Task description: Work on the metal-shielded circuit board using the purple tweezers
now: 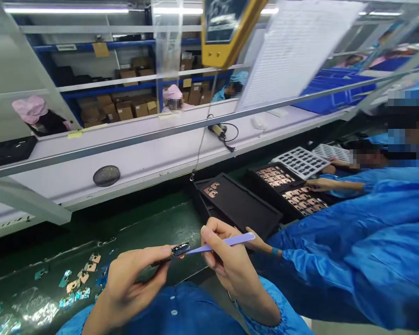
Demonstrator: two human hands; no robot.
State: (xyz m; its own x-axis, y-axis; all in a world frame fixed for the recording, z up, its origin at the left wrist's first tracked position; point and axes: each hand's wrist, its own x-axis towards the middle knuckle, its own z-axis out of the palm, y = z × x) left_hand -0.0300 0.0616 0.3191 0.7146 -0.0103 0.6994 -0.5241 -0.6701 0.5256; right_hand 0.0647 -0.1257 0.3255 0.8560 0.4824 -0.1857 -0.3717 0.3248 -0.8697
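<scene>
L hand (132,279) pinches a small dark component (180,249) at its fingertips, held above the green bench (150,228); R hand (230,260) grips lavender tweezers (223,243), tip touching the part's edge. My judgement: do this well by keeping the L pinch steady, working the tip lightly & level w/o prying hard, as the part looks fragile. Part detail too small to make out; both forearms cut off at frame bottom, & a co-worker's hand (256,242) sits partly hidden behind the R hand near the black tray (244,204).
</scene>
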